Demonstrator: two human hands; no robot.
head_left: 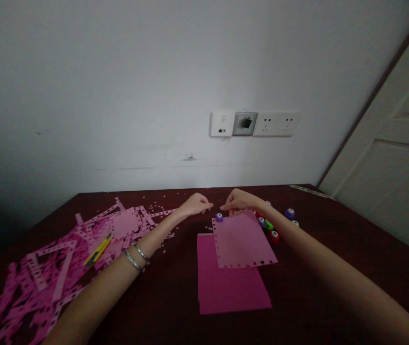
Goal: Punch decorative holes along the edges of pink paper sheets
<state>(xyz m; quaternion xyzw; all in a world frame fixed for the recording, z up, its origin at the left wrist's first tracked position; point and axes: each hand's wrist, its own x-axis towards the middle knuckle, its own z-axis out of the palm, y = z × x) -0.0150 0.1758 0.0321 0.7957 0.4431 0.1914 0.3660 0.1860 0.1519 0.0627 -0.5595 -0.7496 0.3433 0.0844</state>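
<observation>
My left hand [198,204] is above the back of the table with its fingers closed and the fingertips pinched together. Facing it across a small gap, my right hand [238,200] is also closed, just beyond the top edge of a light pink sheet [242,242]. Anything between either hand's fingertips is too small to make out. A purple craft punch [219,217] sits at the sheet's top left corner. Heart-like holes run along the sheet's left and bottom edges. Under it lie darker pink sheets [231,292].
Pink punched paper strips [51,268] pile up at the left, with a yellow utility knife [98,249] on top. Several coloured punches, one red [273,236] and one purple [289,213], stand near my right forearm. A ruler-like strip [312,191] lies at the back right, by the wall.
</observation>
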